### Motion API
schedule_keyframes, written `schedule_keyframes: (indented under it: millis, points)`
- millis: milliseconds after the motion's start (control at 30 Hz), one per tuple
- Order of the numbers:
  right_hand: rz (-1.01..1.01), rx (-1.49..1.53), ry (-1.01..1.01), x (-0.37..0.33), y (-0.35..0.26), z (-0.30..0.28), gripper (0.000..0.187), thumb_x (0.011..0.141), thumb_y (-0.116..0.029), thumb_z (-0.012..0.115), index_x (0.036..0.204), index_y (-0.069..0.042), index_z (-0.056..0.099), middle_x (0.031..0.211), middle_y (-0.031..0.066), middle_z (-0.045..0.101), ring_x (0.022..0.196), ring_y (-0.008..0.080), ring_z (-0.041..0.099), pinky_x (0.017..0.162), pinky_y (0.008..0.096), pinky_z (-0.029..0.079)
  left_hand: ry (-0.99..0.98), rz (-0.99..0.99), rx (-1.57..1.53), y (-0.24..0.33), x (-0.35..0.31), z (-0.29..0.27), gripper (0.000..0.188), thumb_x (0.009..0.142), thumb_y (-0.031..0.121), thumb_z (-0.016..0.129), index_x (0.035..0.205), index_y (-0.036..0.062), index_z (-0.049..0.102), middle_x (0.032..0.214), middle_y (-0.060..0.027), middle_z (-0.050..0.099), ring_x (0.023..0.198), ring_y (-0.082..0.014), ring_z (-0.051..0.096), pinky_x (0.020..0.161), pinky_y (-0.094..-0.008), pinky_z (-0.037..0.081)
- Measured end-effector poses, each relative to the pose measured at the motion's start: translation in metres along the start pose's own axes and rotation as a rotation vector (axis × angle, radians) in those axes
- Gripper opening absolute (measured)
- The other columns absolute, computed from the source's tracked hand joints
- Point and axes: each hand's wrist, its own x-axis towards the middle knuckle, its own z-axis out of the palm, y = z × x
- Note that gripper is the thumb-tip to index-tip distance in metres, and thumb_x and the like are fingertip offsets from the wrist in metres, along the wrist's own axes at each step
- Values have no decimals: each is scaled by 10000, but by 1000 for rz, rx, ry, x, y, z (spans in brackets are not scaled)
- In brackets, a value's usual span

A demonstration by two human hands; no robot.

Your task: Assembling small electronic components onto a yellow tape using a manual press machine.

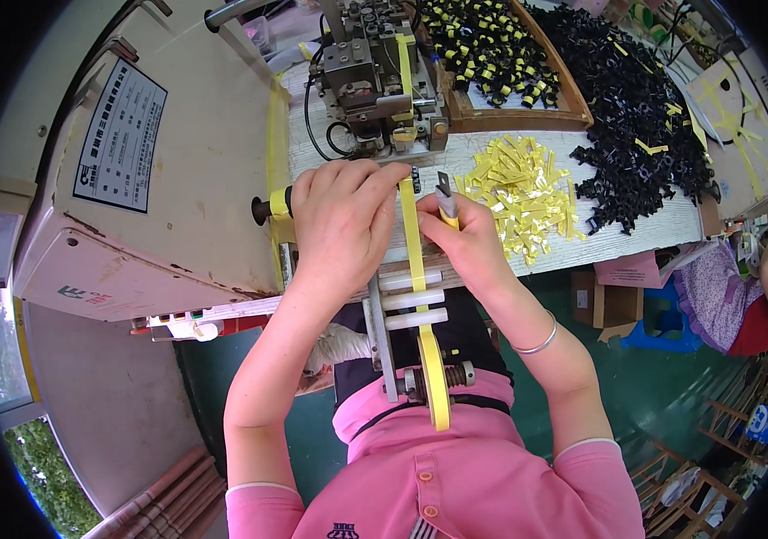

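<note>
A yellow tape (pixel 412 238) runs from a roll (pixel 435 377) near my waist, past white rollers (pixel 414 299), toward a metal machine (pixel 370 85). My left hand (pixel 344 216) is closed, its fingertips at the tape's upper part; its thumb is hidden. A small black piece (pixel 416 180) shows beside those fingertips. Right of the tape, my right hand (pixel 465 234) grips a utility knife (pixel 447 207) with a yellow handle, blade end pointing away from me. The thumb and fingers of this hand lie close to the tape's right edge.
Cut yellow strips (pixel 528 193) lie heaped on the white table, right of my hands. Behind them stands a wooden tray (pixel 519 119) of black-and-yellow pieces, beside a large black pile (pixel 635 117). A beige machine housing (pixel 177 180) fills the left. Another person (pixel 734 287) is at far right.
</note>
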Motion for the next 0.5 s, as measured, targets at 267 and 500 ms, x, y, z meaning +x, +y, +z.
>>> schedule_keyframes:
  millis: [267,500]
  points:
    - [-12,21,-9,-1,1,0,95,845,-71,645,901,6,656,775,8,648,715,49,557,655,214,447,26,3,2,0,1,2,213,817,125,588,1021,141,646,935,-20,625,928,-229,557,849,-400,348]
    - [-23,20,-35,-6,-9,-3,78,837,-40,617,891,5,653,779,12,641,715,49,558,654,211,446,-39,-70,32,4,14,-1,134,857,171,579,904,93,677,818,-65,657,815,-271,607,727,-397,417]
